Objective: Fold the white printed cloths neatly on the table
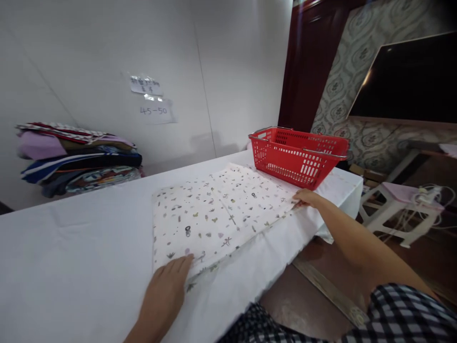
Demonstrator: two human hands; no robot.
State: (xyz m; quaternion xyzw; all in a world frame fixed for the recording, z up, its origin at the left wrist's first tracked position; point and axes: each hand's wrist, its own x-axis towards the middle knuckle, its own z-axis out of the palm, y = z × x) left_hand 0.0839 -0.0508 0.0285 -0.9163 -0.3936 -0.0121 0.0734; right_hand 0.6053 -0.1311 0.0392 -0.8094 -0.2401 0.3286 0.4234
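Note:
A thin white cloth point(214, 209) with small printed palms, birds and leaves lies spread on a table. It is roughly rectangular, and a fold line runs across its middle. My left hand point(166, 288) is at its near left corner, fingers bent over the edge with the thumb hidden underneath. At the near right corner, my right hand point(305, 197) pinches the cloth's edge. Along the front, the cloth's near edge reaches close to the table's edge.
The table is covered with a white sheet point(89, 267). A red plastic basket point(296, 157) with metal handles stands behind my right hand. A stack of folded clothes point(82, 159) sits at the back left. Paper signs point(157, 111) are taped to the wall. A stool point(403, 205) with cables stands right.

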